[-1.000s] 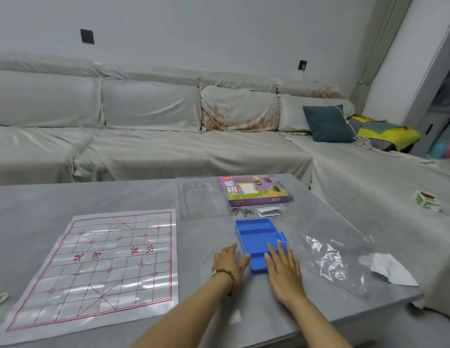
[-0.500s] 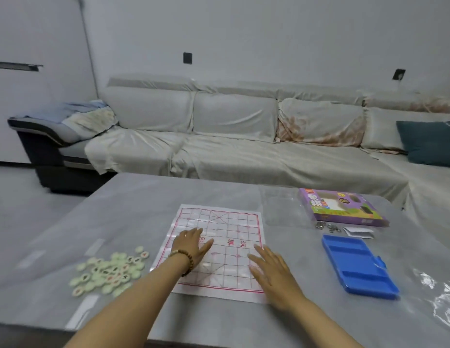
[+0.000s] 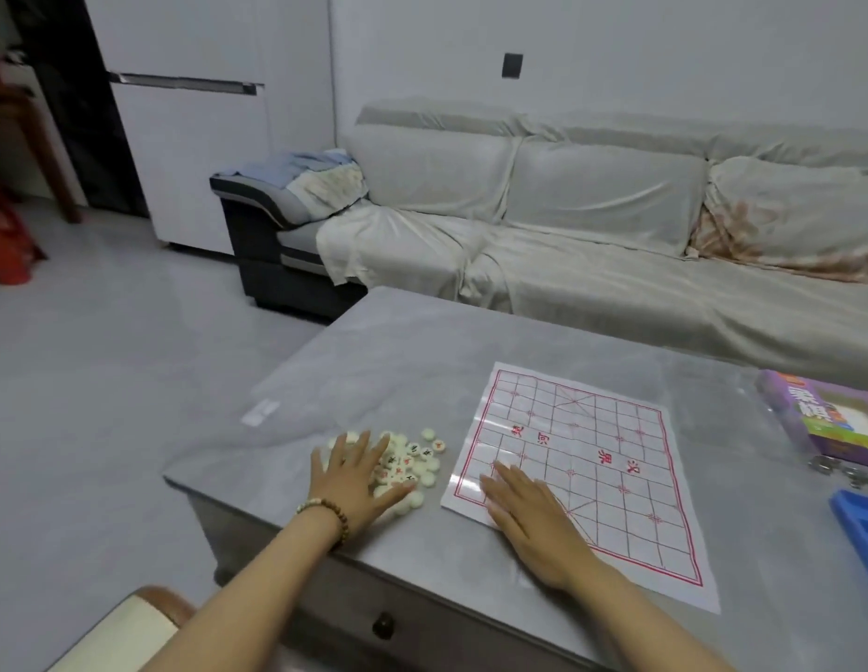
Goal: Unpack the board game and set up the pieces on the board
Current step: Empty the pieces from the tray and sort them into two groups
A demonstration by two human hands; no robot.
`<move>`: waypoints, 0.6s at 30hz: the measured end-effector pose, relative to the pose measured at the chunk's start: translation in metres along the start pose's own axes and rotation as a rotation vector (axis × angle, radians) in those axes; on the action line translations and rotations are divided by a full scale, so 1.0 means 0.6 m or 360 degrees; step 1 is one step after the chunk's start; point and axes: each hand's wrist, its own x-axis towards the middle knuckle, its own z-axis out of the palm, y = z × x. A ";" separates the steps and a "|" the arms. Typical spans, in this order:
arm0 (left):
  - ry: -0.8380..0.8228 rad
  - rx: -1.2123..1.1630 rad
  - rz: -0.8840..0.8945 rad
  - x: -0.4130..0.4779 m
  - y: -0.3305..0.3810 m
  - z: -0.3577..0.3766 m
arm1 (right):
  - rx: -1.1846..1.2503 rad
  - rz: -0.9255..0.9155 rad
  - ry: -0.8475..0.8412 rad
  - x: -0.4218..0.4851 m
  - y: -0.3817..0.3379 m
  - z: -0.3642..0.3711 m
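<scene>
A paper board (image 3: 587,472) with a red grid lies flat on the grey table (image 3: 470,351). To its left is a heap of several cream round pieces (image 3: 415,460) with red and black characters. My left hand (image 3: 356,477) lies flat over the left part of the heap, fingers straight. My right hand (image 3: 528,511) rests palm down on the board's near left corner, fingers straight. The purple game box (image 3: 819,419) lies at the right edge of the view.
A blue plastic tray (image 3: 858,531) pokes in at the far right, with small metal bits (image 3: 843,468) beside the box. A covered sofa (image 3: 591,225) runs behind the table. The table's left edge is close to the pieces; a drawer knob (image 3: 383,625) shows below.
The view has swung left. Both hands moved from the blue tray to the board; my left hand then went on left onto the heap of pieces.
</scene>
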 end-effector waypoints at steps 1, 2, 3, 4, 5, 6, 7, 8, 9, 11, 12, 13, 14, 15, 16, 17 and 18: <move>-0.0002 0.0002 0.0035 -0.004 -0.006 0.001 | 0.0010 -0.0014 -0.0022 0.000 0.002 0.007; -0.0006 0.0006 0.0081 -0.009 -0.011 0.003 | 0.0004 -0.0019 -0.0029 -0.003 0.006 0.013; -0.0009 0.0009 0.0140 -0.013 -0.014 0.004 | -0.0011 -0.0019 -0.0012 -0.006 0.011 0.017; -0.0001 0.0020 0.0218 -0.017 -0.017 0.006 | -0.0021 -0.0017 0.0022 -0.008 0.014 0.020; 0.0026 0.0021 0.0305 -0.021 -0.019 0.005 | -0.0015 -0.0021 0.0065 -0.009 0.014 0.022; 0.0088 -0.0008 0.0389 -0.023 -0.021 0.005 | 0.0011 -0.0033 0.0117 -0.009 0.009 0.024; 0.0172 -0.0062 0.0462 -0.024 -0.023 0.004 | 0.0044 -0.0056 0.0176 -0.007 0.001 0.026; 0.0254 -0.0115 0.0506 -0.024 -0.026 0.002 | 0.0078 -0.0095 0.0238 -0.003 -0.013 0.029; 0.0313 -0.0144 0.0522 -0.023 -0.029 0.001 | 0.0117 -0.0151 0.0297 0.004 -0.029 0.033; 0.0350 -0.0137 0.0514 -0.020 -0.034 -0.002 | 0.0204 -0.0282 0.0368 0.023 -0.064 0.043; 0.0343 -0.0132 0.0499 -0.021 -0.036 -0.002 | 0.0242 -0.0327 0.0372 0.033 -0.081 0.048; 0.0335 -0.0123 0.0487 -0.021 -0.038 -0.002 | 0.0265 -0.0360 0.0368 0.044 -0.095 0.052; 0.0318 -0.0112 0.0474 -0.022 -0.039 -0.001 | 0.0274 -0.0382 0.0360 0.053 -0.107 0.055; 0.0299 -0.0099 0.0463 -0.022 -0.040 -0.002 | 0.0269 -0.0391 0.0351 0.061 -0.115 0.058; 0.0279 -0.0091 0.0453 -0.023 -0.040 -0.002 | 0.0258 -0.0391 0.0350 0.067 -0.121 0.061; 0.0273 -0.0089 0.0449 -0.023 -0.039 -0.002 | 0.0254 -0.0384 0.0355 0.072 -0.124 0.064; 0.0273 -0.0093 0.0447 -0.023 -0.038 -0.001 | 0.0267 -0.0372 0.0362 0.075 -0.126 0.066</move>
